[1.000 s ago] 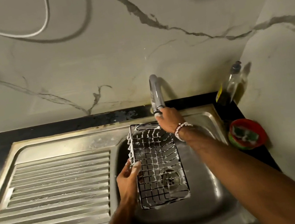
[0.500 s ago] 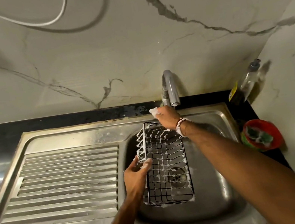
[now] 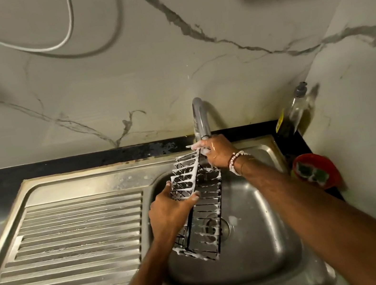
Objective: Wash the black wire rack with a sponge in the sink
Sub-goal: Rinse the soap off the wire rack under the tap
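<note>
Over sink (image 3: 263,249), rack (image 3: 209,189) tilted; left hand (image 3: 169,212) grips side, right hand (image 3: 219,154) top.

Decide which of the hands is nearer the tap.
Right. The right hand sits just below the tap spout; the left hand grips the rack well short of it.

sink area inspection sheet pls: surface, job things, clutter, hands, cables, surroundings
surface: steel sink with a ribbed drainboard on its left.
job's things: black wire rack, foamy, tilted over the basin; sponge not clearly seen.
clutter: bottle in the corner; red bowl right of the sink.
hands: left hand grips the rack's left side; right hand at its far end under the faucet, grip unclear.
cables: white cable looped on the wall.
surroundings: marbled wall, black counter.
</note>
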